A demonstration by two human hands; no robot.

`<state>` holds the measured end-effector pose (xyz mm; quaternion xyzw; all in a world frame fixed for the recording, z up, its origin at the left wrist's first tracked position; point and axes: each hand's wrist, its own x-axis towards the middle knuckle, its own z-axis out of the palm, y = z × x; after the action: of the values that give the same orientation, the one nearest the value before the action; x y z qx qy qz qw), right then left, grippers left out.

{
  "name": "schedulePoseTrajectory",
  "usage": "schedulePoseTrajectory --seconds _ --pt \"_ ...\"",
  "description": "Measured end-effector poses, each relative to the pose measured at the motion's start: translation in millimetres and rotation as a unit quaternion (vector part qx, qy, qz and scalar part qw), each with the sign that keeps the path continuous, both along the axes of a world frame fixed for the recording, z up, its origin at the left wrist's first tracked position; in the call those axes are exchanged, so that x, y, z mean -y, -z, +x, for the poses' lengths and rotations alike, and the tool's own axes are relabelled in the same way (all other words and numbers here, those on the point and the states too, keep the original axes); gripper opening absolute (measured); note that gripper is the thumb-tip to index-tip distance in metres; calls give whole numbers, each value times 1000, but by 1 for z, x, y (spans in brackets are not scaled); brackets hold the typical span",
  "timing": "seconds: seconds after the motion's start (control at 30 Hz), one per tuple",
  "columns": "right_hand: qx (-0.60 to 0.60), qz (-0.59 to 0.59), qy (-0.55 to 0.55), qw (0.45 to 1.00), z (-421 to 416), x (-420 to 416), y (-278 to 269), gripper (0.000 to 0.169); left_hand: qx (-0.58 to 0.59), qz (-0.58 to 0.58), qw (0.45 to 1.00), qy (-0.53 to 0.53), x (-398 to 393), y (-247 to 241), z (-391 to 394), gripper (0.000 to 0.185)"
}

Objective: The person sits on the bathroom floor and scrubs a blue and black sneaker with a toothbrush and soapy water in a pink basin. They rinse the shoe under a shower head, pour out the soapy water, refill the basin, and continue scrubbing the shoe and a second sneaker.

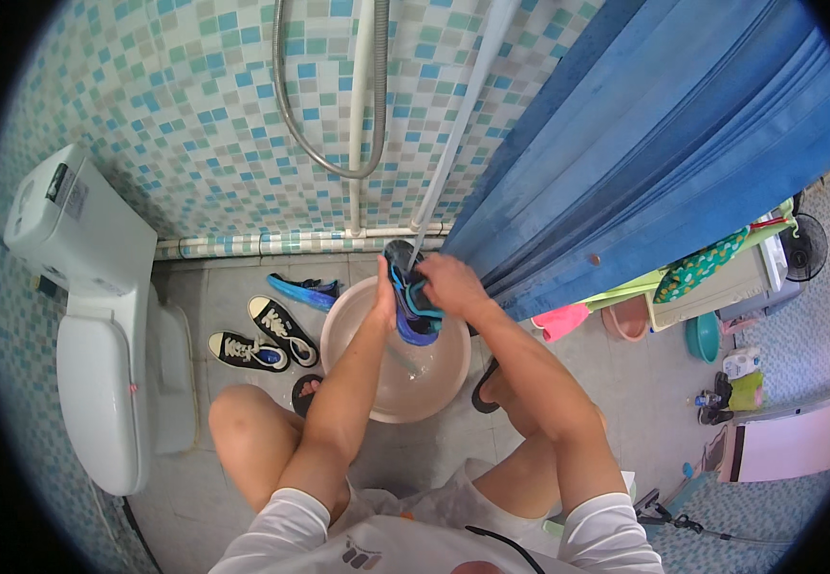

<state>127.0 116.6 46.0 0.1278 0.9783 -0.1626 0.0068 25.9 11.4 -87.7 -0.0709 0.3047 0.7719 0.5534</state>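
Observation:
My left hand holds the side of a black and blue sports shoe above a pale pink plastic basin. Against the shoe's upper lies my right hand, its fingers bent; what it grips, if anything, is hidden. Some water and a greenish streak show in the basin. Left of the basin, a second blue and black shoe rests on the floor by the wall. Near it stands a pair of black canvas shoes with white laces.
A white toilet stands at the left. At the right hangs a long blue curtain. A metal shower hose loops down the tiled wall. Further right are a small pink basin, a teal basin and a fan.

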Motion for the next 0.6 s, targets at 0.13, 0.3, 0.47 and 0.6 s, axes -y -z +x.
schedulePoseTrajectory --seconds 0.13,0.3,0.47,0.6 --pt "-64 -48 65 995 -18 -2 -6 31 53 31 998 22 4 17 -18 91" --pt "-31 -66 104 992 -38 -3 -6 40 72 62 995 41 0 43 -27 79" --pt "-19 -104 158 982 -45 -12 0 45 108 52 989 82 1 18 -32 81" --pt "0 -115 177 978 -47 -21 2 44 93 76 984 131 13 -3 -34 82"
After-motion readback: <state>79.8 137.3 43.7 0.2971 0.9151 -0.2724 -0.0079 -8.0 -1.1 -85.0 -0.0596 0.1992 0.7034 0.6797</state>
